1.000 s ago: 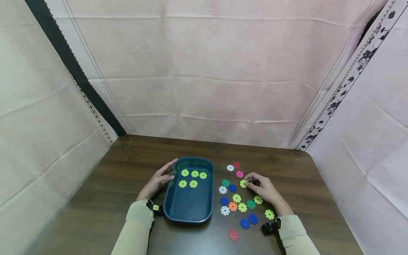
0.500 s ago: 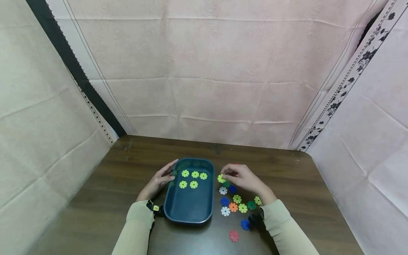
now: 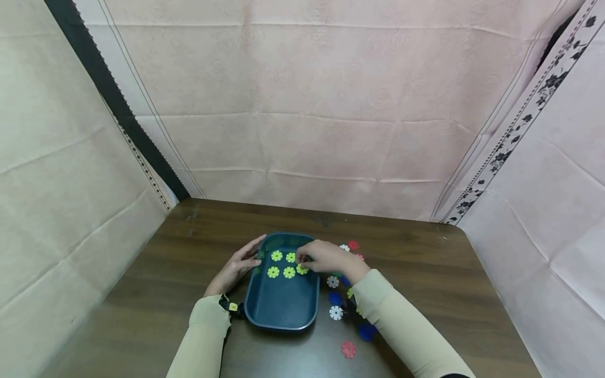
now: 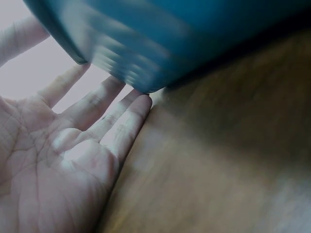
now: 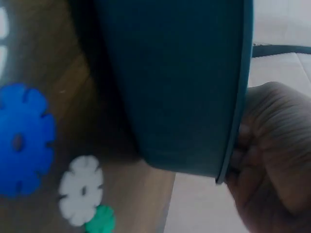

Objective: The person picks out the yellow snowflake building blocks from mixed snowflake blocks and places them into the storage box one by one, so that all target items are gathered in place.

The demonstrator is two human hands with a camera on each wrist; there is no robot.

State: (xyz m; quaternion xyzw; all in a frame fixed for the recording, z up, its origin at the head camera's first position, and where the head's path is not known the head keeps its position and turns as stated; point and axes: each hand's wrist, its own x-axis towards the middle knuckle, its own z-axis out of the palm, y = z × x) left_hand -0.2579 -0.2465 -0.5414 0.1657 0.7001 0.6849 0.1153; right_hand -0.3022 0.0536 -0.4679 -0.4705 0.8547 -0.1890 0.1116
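A dark blue tray (image 3: 282, 315) stands on the table with several yellow-green notched plastic discs (image 3: 276, 255) inside, in two rows. My left hand (image 3: 238, 269) rests at its left side. In the left wrist view, the nearly straight fingers (image 4: 124, 126) meet the tray's outer wall (image 4: 194, 39). My right hand (image 3: 326, 258) reaches over the right rim and pinches another yellow-green notched disc (image 3: 302, 270) at the right end of the nearer row. In the right wrist view, the tray's wall (image 5: 175, 97) hides the fingertips and that disc.
Right of the tray lie loose notched discs: white (image 3: 336, 313), blue (image 3: 335, 298) and red (image 3: 348, 349), among others. The right forearm (image 3: 402, 320) covers part of them. Pale cloth (image 3: 302, 105) hangs behind the wooden table (image 3: 198, 231) and along both sides.
My right hand has picked up a yellow-green disc from the loose ones and carried it left into the tray. My left hand has stayed at the tray's side.
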